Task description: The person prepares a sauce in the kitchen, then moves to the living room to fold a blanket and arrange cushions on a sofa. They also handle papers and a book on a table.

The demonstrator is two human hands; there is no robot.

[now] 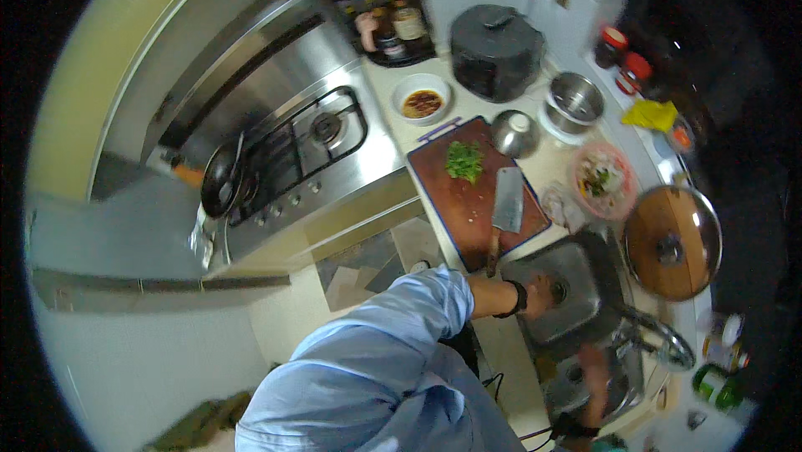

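Observation:
My left hand, with a black band at the wrist, is over the upper sink basin, beside its drain. Blurred, my right hand reaches over the lower basin, close to the metal faucet; whether either hand holds anything is unclear. Beyond the upper basin, a cleaver with a wooden handle lies on a brown cutting board, next to chopped green herbs. A crumpled clear plastic bag lies between the board and a pink bowl of mixed food.
A glass lid lies beside the sink. Behind the board stand a white bowl of dark sauce, a dark lidded pot, an upturned metal bowl and a steel pot. A gas stove with a wok is at left.

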